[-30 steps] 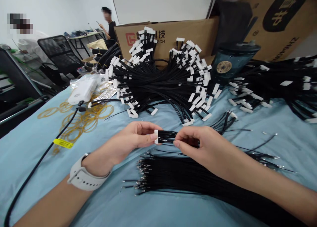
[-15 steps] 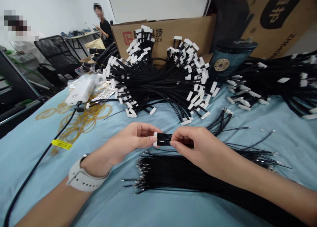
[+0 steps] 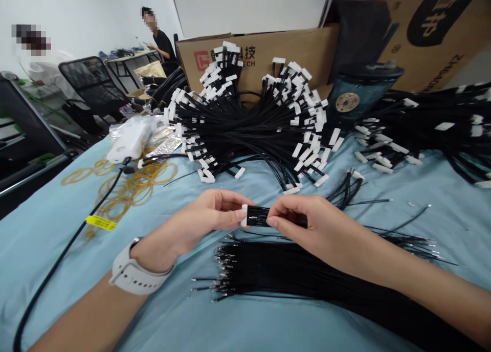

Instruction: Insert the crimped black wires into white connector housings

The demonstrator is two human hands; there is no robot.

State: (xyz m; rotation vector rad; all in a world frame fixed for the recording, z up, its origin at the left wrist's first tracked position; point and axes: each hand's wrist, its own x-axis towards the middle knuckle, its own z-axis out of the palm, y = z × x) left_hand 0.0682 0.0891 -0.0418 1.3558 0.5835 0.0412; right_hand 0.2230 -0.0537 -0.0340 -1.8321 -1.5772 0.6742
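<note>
Left hand [image 3: 213, 212]: thumb and fingers pressed together, pinching a white plastic connector [image 3: 244, 215] at the end of a short bundle of thin black wires [image 3: 258, 216], held between both hands over a pale blue cloth [image 3: 49, 270]. Right hand [image 3: 310, 224]: pinching that bundle. Near, below: black wires with crimped metal tips [image 3: 268, 270]. Far: fanned heap of white-ended black wires [image 3: 245, 132].

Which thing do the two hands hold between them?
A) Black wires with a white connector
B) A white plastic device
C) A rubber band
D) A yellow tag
A: the left hand and right hand pinch a bundle of black wires with a white connector at its end.
</note>
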